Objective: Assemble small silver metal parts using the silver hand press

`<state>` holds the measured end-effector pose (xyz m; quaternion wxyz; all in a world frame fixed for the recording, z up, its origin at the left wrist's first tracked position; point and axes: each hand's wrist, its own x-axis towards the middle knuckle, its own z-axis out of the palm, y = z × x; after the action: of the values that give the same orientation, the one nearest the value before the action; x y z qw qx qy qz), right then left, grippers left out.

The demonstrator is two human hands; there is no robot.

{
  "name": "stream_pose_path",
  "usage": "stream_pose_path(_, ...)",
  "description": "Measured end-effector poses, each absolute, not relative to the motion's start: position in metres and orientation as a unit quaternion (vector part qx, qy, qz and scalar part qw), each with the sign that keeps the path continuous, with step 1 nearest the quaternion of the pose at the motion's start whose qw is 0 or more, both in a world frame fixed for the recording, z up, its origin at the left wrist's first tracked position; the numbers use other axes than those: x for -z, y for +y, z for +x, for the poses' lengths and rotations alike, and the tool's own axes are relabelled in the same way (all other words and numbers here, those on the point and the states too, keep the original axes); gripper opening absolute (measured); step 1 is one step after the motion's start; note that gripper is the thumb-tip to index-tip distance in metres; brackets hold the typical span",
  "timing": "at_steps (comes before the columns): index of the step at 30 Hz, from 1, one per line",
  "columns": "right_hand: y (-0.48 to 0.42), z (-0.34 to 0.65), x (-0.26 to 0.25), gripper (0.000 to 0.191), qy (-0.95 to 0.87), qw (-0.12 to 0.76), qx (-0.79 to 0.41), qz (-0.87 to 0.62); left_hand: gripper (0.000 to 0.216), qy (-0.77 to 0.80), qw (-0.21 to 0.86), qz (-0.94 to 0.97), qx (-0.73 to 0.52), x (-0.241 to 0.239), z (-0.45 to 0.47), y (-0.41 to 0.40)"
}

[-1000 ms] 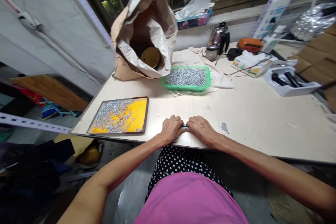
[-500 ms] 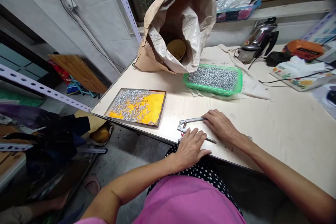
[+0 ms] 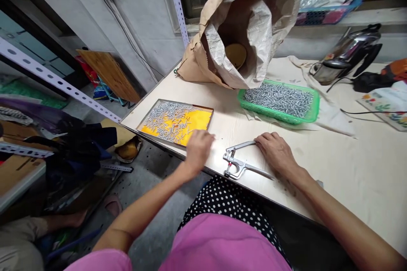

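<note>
Metal snap-fastener pliers (image 3: 243, 166) lie near the front edge of the table, with jaws to the left and handles spread apart. My right hand (image 3: 276, 152) has its fingers bent around the end of the upper handle. Off to the left, my left hand (image 3: 199, 150) hovers by the near right corner of a shallow tray (image 3: 209, 121). It is smeared by motion, and whether anything is in its fingers cannot be made out. Small silvery metal pins (image 3: 165, 118) are strewn over the tray's yellow bottom, mostly on its left side.
Behind the pliers stands a green basket (image 3: 280, 116) full of similar metal pieces. A large open paper sack (image 3: 203, 61) leans beside it. A metal kettle (image 3: 359, 46) and a cup (image 3: 329, 72) are at the back right. Another person's leg (image 3: 60, 222) shows at lower left.
My left hand has left the pliers and moved left to the tray's corner, uncovering the jaws. My right hand stays at the handle. The view has shifted left.
</note>
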<state>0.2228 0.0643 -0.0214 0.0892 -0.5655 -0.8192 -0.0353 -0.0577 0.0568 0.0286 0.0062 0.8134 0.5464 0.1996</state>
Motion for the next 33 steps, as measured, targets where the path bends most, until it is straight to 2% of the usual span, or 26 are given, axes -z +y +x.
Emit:
stream_pose_path(4,0.061,0.218,0.023,0.025,-0.811,0.098,0.047,-0.574,0.026,0.601,-0.039,0.797,-0.035,-0.032,-0.112,0.11)
stream_pose_path(7,0.047,0.216,0.016,0.026,-0.807,0.131,0.063,-0.572,0.027,0.588,-0.038,0.807,0.022,-0.02,-0.127,0.128)
stream_pose_path(13,0.017,0.193,-0.01,0.023,-0.883,0.125,-0.059,-0.449,0.027,0.563,-0.033,0.825,-0.021,-0.006,-0.13,0.135)
stream_pose_path(19,0.029,0.152,-0.029,0.019,-0.936,0.026,-0.124,-0.328,0.024,0.549,-0.001,0.823,-0.148,-0.03,-0.122,0.119)
stream_pose_path(22,0.037,0.142,-0.031,0.02,-0.949,0.001,-0.117,-0.294,0.026,0.547,0.079,0.799,-0.236,-0.049,-0.109,0.096)
stream_pose_path(25,0.038,0.144,-0.02,0.021,-0.958,0.035,-0.077,-0.276,0.03,0.546,0.177,0.767,-0.288,-0.055,-0.091,0.066)
stream_pose_path(29,0.032,0.153,0.001,0.026,-0.96,0.107,-0.014,-0.258,0.036,0.564,0.323,0.683,-0.333,-0.04,-0.066,0.034)
stream_pose_path(33,0.031,0.153,0.008,0.021,-0.96,0.114,0.025,-0.253,0.051,0.61,0.482,0.519,-0.355,-0.023,-0.048,0.015)
